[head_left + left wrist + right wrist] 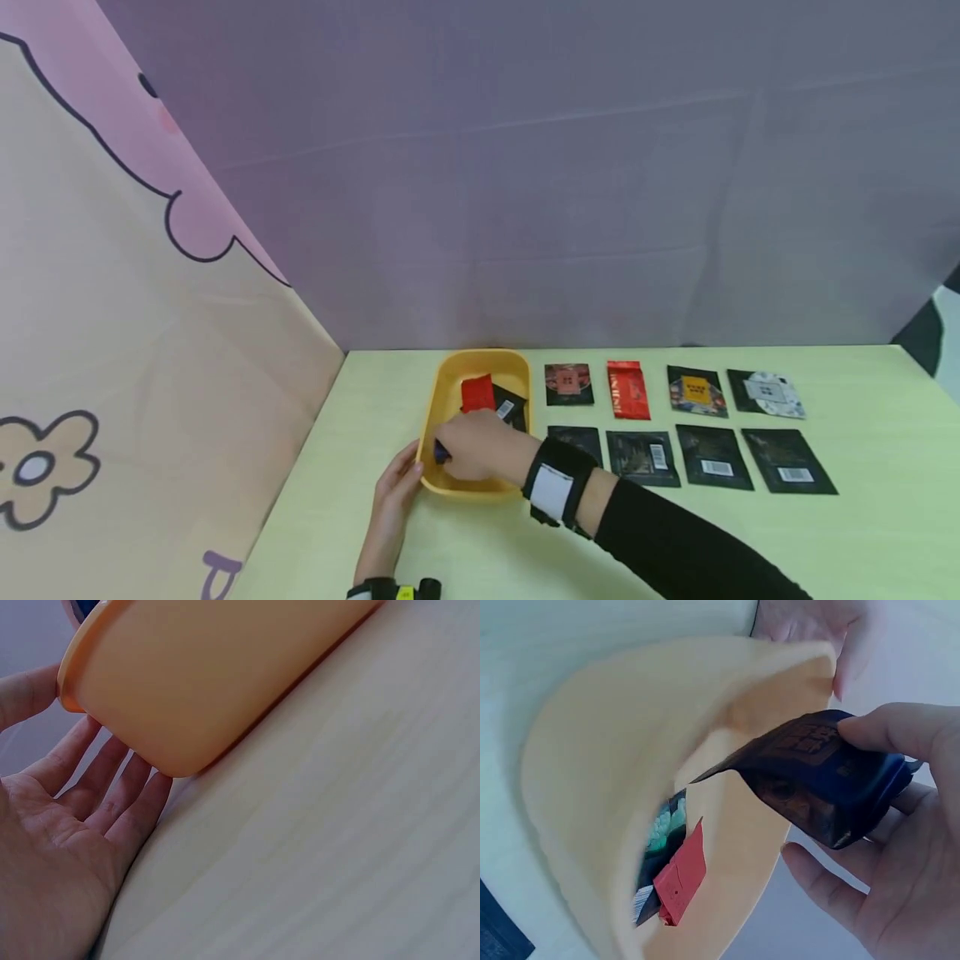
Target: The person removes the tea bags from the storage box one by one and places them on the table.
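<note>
My right hand (480,446) pinches a dark foil packet (810,776) between thumb and fingers. It holds the packet over the yellow plastic basin (438,392), tilted, one flat end pointing into the basin. Inside lie a red packet (681,883) and a black packet (510,407) with a barcode; the right wrist view shows green print on the black one. At the basin's near left corner, my left hand (67,825) touches the outer wall with nearly straight fingers, its thumb against the rim. In the head view my right hand hides most of the held packet.
Right of the basin, packets lie in two rows on the pale table (862,400). The back row includes a red packet (628,390) and a black one with an orange label (697,392). Dark packets (712,457) with barcodes form the front row. A grey cloth (562,208) hangs behind.
</note>
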Tool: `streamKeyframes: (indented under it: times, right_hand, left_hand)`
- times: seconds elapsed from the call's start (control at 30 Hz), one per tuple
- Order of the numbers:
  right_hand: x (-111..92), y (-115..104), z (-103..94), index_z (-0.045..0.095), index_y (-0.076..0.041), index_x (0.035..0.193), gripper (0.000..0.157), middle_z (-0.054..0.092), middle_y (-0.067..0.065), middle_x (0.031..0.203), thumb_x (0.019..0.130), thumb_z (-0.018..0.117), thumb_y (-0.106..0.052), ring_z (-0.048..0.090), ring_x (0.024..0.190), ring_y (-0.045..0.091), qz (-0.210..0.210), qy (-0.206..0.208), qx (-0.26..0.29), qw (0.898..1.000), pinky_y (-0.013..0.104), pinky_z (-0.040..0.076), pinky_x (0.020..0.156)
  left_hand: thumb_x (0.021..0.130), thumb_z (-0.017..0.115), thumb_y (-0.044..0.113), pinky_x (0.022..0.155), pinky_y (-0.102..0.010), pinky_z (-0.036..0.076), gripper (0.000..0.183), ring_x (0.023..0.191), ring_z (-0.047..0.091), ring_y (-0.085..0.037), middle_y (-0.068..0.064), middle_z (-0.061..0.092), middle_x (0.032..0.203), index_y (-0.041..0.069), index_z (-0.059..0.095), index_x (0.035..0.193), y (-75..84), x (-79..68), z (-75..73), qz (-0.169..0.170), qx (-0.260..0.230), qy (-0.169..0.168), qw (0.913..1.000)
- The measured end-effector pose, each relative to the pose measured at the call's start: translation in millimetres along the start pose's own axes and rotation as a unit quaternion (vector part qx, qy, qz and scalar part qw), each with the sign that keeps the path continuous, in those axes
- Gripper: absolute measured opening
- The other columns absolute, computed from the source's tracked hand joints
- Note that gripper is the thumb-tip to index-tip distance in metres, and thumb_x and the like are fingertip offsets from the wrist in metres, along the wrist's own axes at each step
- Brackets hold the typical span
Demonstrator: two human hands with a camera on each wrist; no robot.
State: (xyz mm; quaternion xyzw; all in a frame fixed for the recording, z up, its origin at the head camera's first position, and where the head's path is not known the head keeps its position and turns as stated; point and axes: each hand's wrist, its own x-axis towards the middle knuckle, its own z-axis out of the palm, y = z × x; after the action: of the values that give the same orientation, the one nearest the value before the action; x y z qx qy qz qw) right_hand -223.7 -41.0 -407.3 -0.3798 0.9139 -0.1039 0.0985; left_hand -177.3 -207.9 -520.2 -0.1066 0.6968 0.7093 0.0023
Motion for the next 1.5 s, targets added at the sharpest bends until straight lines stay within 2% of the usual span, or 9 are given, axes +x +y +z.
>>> streamKeyframes:
  times: [0.13,0.23,0.33,0.53,0.83,1.0,1.2,1.37,1.5]
  right_hand:
    - [-11.8,3.0,2.5,0.07,-0.017,0.106,0.016,0.054,-0.01,0.071,0.091,0.072,-0.021,0.05,0.066,0.009,-0.026,0.034,0.005,0.999,0.023,0.043,0.061]
    - [-20.6,7.4,1.0,0.071,-0.019,0.111,0.021,0.064,-0.012,0.087,0.09,0.074,-0.022,0.057,0.077,0.006,-0.03,0.051,0.038,0.998,0.025,0.05,0.073]
    - [-28.7,13.3,-1.5,0.071,-0.02,0.114,0.025,0.069,-0.011,0.101,0.09,0.075,-0.023,0.061,0.087,0.005,-0.025,0.067,0.074,0.995,0.029,0.053,0.081]
    - [-42.4,23.4,0.1,0.071,-0.019,0.109,0.021,0.069,-0.009,0.101,0.088,0.075,-0.017,0.06,0.087,0.005,-0.044,0.104,0.107,0.988,0.028,0.053,0.081]
    - [-67.3,40.0,3.3,0.067,-0.02,0.114,0.028,0.068,-0.005,0.112,0.088,0.075,-0.012,0.061,0.098,0.009,-0.057,0.132,0.131,0.981,0.032,0.054,0.086]
    - [-80.1,50.7,6.6,0.068,-0.017,0.112,0.03,0.067,-0.003,0.11,0.086,0.074,-0.006,0.061,0.102,0.014,-0.048,0.148,0.14,0.978,0.034,0.053,0.088]
    - [-96.5,62.8,16.0,0.068,-0.017,0.114,0.036,0.067,-0.002,0.115,0.082,0.075,-0.001,0.061,0.108,0.019,-0.04,0.189,0.137,0.972,0.04,0.052,0.091]
    - [-107.9,76.9,24.6,0.066,-0.016,0.115,0.042,0.067,-0.002,0.119,0.078,0.079,-0.001,0.061,0.113,0.02,-0.062,0.245,0.088,0.963,0.044,0.048,0.098]
    - [-116.3,88.0,29.8,0.066,-0.016,0.111,0.045,0.067,-0.003,0.118,0.073,0.082,0.001,0.061,0.112,0.019,-0.081,0.272,0.054,0.957,0.044,0.049,0.097]
  left_hand:
    - [0.1,0.055,0.027,0.112,-0.052,0.032,0.056,0.139,0.038,-0.035,-0.019,0.04,0.153,0.001,0.042,0.147,0.6,-0.1,0.3,0.003,0.004,0.004,1.0]
    - [0.1,0.055,0.027,0.112,-0.052,0.032,0.055,0.138,0.04,-0.035,-0.018,0.041,0.152,0.001,0.043,0.147,1.1,-0.9,0.5,0.004,0.003,0.004,1.0]
    - [0.1,0.055,0.027,0.112,-0.052,0.032,0.055,0.137,0.04,-0.034,-0.018,0.042,0.151,0.001,0.043,0.147,1.5,-1.1,0.4,0.005,-0.001,0.004,1.0]
    - [0.101,0.053,0.025,0.112,-0.053,0.031,0.054,0.139,0.038,-0.035,-0.019,0.041,0.152,0.0,0.042,0.147,0.8,-1.1,-0.6,0.004,-0.004,0.004,1.0]
    - [0.1,0.055,0.021,0.112,-0.051,0.032,0.052,0.138,0.039,-0.035,-0.02,0.043,0.15,-0.002,0.044,0.145,-1.2,-0.9,-0.1,0.011,-0.007,0.017,0.9998]
    - [0.099,0.056,0.023,0.112,-0.05,0.032,0.054,0.139,0.037,-0.036,-0.02,0.041,0.152,0.0,0.044,0.146,-0.7,-3.4,0.8,0.011,-0.014,0.014,0.9997]
    - [0.1,0.056,0.021,0.113,-0.049,0.031,0.053,0.139,0.038,-0.035,-0.02,0.041,0.152,-0.001,0.043,0.146,0.1,-5.6,1.1,0.019,-0.018,0.01,0.9996]
    - [0.1,0.056,0.022,0.112,-0.048,0.032,0.053,0.138,0.04,-0.034,-0.019,0.042,0.151,0.0,0.044,0.146,0.8,-5.0,1.6,0.016,-0.022,0.01,0.9996]
    - [0.1,0.057,0.024,0.112,-0.048,0.033,0.053,0.137,0.04,-0.033,-0.019,0.042,0.151,0.0,0.044,0.146,0.7,-4.6,2.3,0.014,-0.02,0.011,0.9996]
